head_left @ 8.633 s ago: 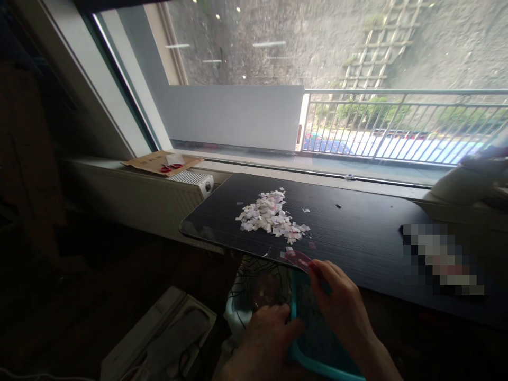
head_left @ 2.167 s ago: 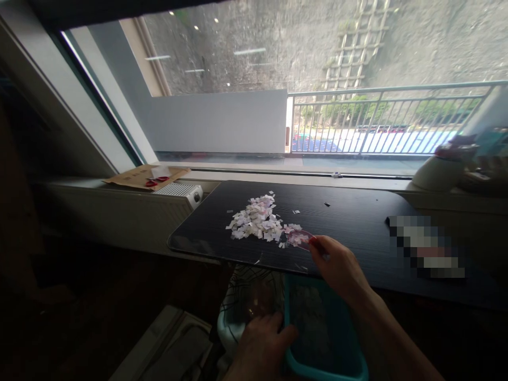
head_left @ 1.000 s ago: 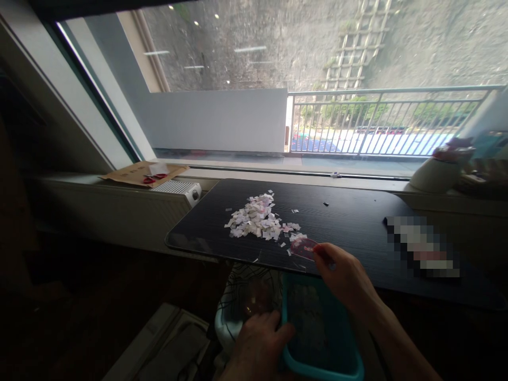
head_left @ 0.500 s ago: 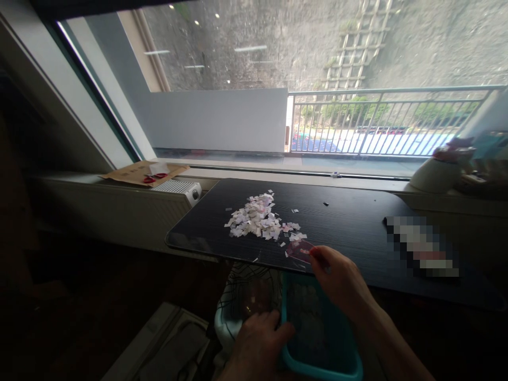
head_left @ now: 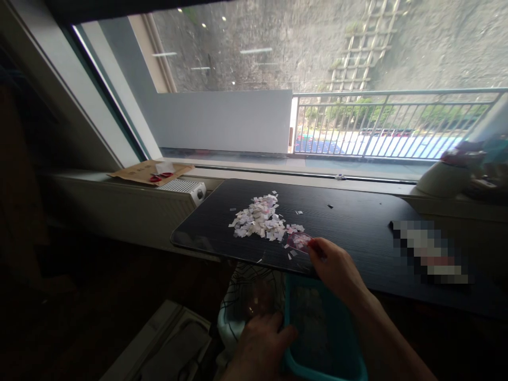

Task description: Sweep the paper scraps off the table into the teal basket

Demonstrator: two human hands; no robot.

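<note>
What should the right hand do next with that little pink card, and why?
Probably drag the card toward the near edge of the table. The right hand pinches it among loose paper scraps, and the left hand holds the teal bin just below that edge.

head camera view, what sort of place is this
Probably a room in a flat: a black desk stands against a wide window with a balcony railing outside and a white heater beside it. The right hand holds a pink card by paper scraps; the left hand grips a teal tray.
</note>
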